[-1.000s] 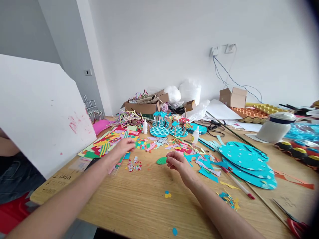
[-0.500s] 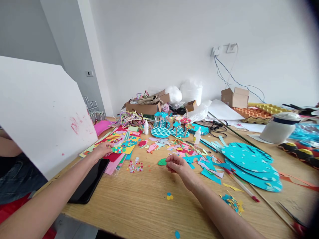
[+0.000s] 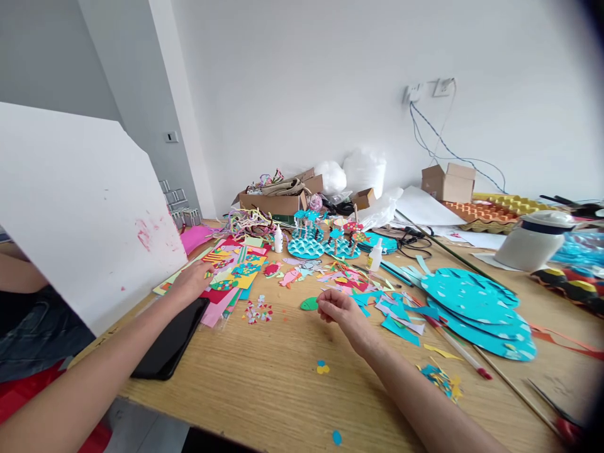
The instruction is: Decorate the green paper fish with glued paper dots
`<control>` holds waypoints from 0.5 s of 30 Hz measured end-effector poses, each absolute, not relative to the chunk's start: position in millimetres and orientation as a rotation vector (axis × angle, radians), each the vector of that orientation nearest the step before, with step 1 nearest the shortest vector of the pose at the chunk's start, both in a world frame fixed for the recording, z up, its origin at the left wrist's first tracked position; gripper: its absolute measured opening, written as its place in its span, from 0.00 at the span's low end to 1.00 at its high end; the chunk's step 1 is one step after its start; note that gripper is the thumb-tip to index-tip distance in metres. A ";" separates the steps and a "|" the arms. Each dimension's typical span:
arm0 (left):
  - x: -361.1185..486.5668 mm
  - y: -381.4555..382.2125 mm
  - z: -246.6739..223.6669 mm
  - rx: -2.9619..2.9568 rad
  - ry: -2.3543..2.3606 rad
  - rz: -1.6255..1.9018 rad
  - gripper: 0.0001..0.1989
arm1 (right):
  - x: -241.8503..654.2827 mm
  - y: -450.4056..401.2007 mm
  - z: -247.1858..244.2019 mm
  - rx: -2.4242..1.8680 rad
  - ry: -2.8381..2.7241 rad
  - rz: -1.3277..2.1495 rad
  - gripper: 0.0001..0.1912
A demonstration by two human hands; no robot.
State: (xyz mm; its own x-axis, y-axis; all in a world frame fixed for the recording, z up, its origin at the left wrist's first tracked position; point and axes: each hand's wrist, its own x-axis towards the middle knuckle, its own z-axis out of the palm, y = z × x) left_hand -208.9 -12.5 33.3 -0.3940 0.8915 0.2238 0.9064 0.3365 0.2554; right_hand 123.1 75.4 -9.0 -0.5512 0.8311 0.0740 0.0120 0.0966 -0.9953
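Note:
My right hand (image 3: 337,310) pinches a small green paper fish (image 3: 309,304) by its right end, just over the middle of the table. My left hand (image 3: 195,281) reaches onto the stack of coloured paper at the left, its fingers bent over the decorated paper fish there; whether it grips one is too small to tell. A green spotted fish (image 3: 223,285) lies just right of and below its fingers. Tiny red and white paper bits (image 3: 258,311) lie between my hands. Pink and red paper fish (image 3: 289,277) lie behind them.
A black phone (image 3: 172,343) lies under my left forearm. Two glue bottles (image 3: 278,240) stand behind the fish, near blue egg-carton models (image 3: 306,247). Blue discs (image 3: 472,302), scissors (image 3: 557,406) and a white jar (image 3: 535,242) are at the right. A person sits behind the white board (image 3: 85,207).
My left hand has shifted slightly up and away from the green spotted fish, which now lies clear of its fingers. My right hand still pinches the green fish. The view has shifted slightly.

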 end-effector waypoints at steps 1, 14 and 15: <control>-202.1 -13.1 37.5 -1.746 -2.471 -0.531 0.05 | 123.5 76.2 -9.1 -0.831 -1.712 1.488 0.09; -29.1 -68.8 22.4 -2.830 -1.613 -0.351 0.17 | 137.2 86.7 3.7 -0.750 -1.539 1.128 0.06; -17.8 -76.6 19.2 -2.914 -1.516 -0.322 0.21 | 139.0 87.9 6.5 -0.746 -1.497 1.119 0.05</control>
State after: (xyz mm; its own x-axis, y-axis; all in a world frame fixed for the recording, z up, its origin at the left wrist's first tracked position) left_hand -17.8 -76.6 19.2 0.5621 0.8212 0.0982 0.7903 -0.5683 0.2288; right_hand 139.0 87.9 6.5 -0.2310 0.8963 0.3786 -0.1094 0.3627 -0.9254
